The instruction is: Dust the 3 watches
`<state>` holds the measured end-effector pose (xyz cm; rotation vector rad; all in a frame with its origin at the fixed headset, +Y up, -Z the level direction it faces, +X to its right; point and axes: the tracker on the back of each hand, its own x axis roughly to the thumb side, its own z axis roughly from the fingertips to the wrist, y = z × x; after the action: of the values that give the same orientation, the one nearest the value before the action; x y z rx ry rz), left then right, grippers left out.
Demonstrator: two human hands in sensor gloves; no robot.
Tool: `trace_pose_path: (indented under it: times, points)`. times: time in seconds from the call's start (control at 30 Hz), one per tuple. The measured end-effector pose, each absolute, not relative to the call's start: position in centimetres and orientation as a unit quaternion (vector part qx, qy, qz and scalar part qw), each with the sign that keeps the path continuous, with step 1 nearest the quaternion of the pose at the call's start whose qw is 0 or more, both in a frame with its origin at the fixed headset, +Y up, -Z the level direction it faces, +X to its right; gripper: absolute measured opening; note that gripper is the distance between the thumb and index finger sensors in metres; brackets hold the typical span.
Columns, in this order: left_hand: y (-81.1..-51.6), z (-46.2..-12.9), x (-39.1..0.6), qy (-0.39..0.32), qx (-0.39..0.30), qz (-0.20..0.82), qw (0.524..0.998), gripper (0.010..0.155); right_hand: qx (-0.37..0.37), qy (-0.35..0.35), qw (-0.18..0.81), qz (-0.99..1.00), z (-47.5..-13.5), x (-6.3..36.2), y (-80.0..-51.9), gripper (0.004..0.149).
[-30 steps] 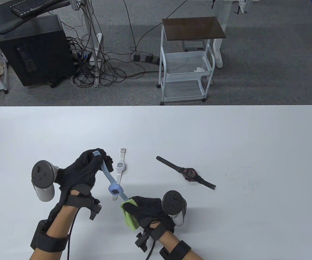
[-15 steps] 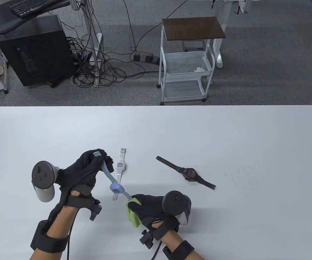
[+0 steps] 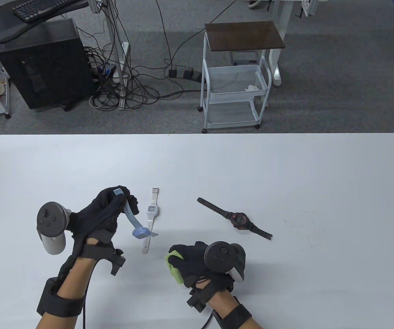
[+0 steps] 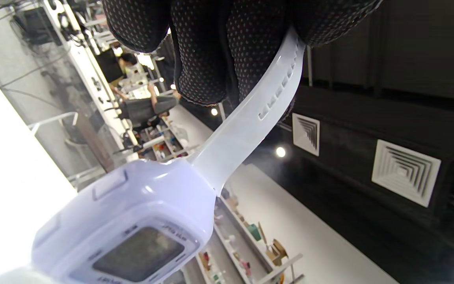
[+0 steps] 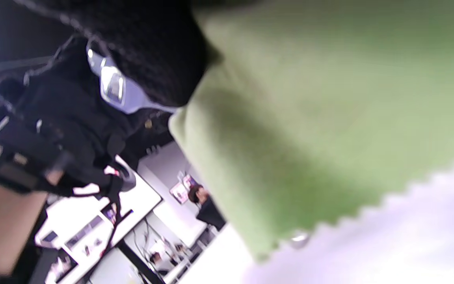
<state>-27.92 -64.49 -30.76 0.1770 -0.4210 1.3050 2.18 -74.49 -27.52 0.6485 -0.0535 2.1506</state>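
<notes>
blue watch (image 3: 141,232), white watch (image 3: 152,210), green cloth (image 3: 175,268)

Three watches, all placed relative to the white watch (image 3: 151,213): that one lay flat, digital face up, strap stretched straight. Just left of it hung the light-blue watch (image 3: 140,232), pinched by its upper strap and dangling, its case over the white strap's lower part. Well to the right lay the black watch (image 3: 240,220), red-accented, flat, strap extended diagonally.

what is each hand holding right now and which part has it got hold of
The left hand holds the blue watch by its upper strap; the right hand bunches the green cloth.
</notes>
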Motion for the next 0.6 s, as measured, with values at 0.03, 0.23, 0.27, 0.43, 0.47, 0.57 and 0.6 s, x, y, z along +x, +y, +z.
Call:
trace_pose_path:
  times: [0.03,0.23,0.27,0.43,0.47,0.57,0.6]
  points:
    - [-64.7,-30.9,-27.9,-0.193,0.078,0.602,0.771,0.045,0.265,-0.023,0.417,0.869,-27.5,2.1,-74.4,0.048]
    - [-65.2,-31.1,-27.6,-0.189,0.067,0.595,0.779,0.045,0.270,0.027,0.362,0.892,-27.6,1.7,-75.0,0.051]
    - [-65.3,-31.2,-27.6,-0.189,0.067,0.594,0.779,0.045,0.269,0.035,0.353,0.895,-27.6,1.6,-75.2,0.052]
    - [-65.5,-31.2,-27.2,-0.190,0.060,0.589,0.783,0.045,0.254,0.078,0.286,0.921,-27.9,1.4,-76.0,0.055]
    - [-65.5,-31.2,-27.2,-0.190,0.060,0.588,0.784,0.045,0.252,0.082,0.279,0.923,-27.9,1.4,-76.1,0.055]
    - [-65.7,-31.3,-27.0,-0.190,0.055,0.585,0.786,0.045,0.245,0.099,0.254,0.930,-28.1,1.3,-76.6,0.057]
    - [-65.7,-31.3,-27.0,-0.190,0.054,0.585,0.787,0.046,0.241,0.107,0.246,0.932,-28.1,1.3,-76.8,0.057]
